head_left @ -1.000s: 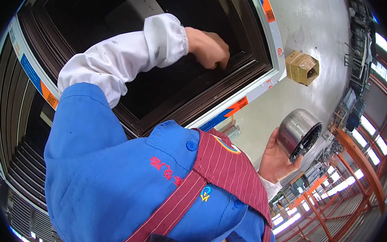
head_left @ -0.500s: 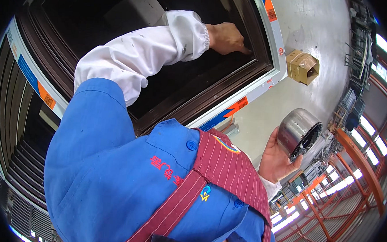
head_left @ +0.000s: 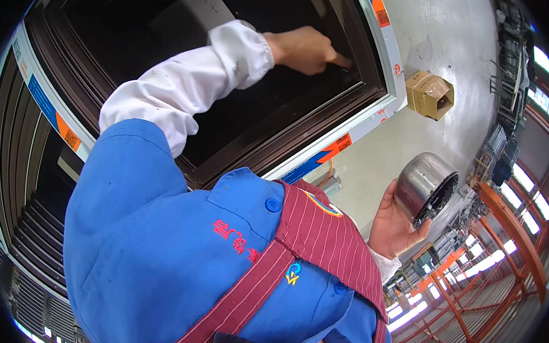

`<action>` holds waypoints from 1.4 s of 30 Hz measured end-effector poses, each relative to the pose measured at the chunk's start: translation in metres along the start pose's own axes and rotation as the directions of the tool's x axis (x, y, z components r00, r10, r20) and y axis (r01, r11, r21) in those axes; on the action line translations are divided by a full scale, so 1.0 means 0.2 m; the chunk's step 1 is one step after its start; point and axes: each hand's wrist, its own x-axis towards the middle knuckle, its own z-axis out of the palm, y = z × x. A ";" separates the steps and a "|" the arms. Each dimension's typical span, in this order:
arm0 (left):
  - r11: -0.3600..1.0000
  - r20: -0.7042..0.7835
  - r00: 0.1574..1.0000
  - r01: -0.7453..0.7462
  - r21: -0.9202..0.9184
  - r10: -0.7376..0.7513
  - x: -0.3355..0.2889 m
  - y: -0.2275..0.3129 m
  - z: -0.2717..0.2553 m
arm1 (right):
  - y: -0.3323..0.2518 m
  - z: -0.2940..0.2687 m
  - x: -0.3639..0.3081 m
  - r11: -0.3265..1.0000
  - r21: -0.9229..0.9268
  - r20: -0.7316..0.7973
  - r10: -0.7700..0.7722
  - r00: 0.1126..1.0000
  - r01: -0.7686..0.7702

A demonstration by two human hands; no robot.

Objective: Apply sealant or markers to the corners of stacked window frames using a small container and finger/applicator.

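Observation:
My left hand (head_left: 304,50) reaches over a dark brown frame (head_left: 302,124) with a glossy black surface inside it. Its index finger is stretched out, the tip by the inner edge near the frame's right corner. The other fingers are curled in, and whether anything is in them is hidden. On the right, my right hand (head_left: 393,230) is wrapped around a shiny metal cup (head_left: 419,183), thumb on one side and fingers on the other. Dark, lumpy stuff with some grey bits shows in the cup's mouth.
White edging with blue and orange tape (head_left: 325,157) runs around the brown frame. An open cardboard box (head_left: 425,94) stands on the grey floor (head_left: 455,41) beyond its right corner. Stacked dark frames (head_left: 36,216) lie at left; an orange metal rack (head_left: 514,239) stands at right.
My left hand and its white sleeve have shifted left, the fingertip drawing back slightly along the frame's inner edge. My right hand keeps its grip on the cup, nearly unmoved.

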 end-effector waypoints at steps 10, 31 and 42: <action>0.994 0.243 0.970 -0.034 0.106 0.007 0.02 0.14 0.03 | -0.05 0.02 0.06 0.994 0.044 0.137 0.091 0.986 -0.098; 0.638 -0.307 0.616 0.435 -0.635 -0.725 -0.17 1.24 -0.55 | -0.19 0.06 0.81 0.824 -0.399 0.623 0.566 0.540 -0.403; 0.657 -0.511 0.535 0.749 -0.080 -0.672 0.36 1.52 -0.27 | -0.21 0.05 1.04 0.710 -0.590 0.713 0.682 0.164 -0.385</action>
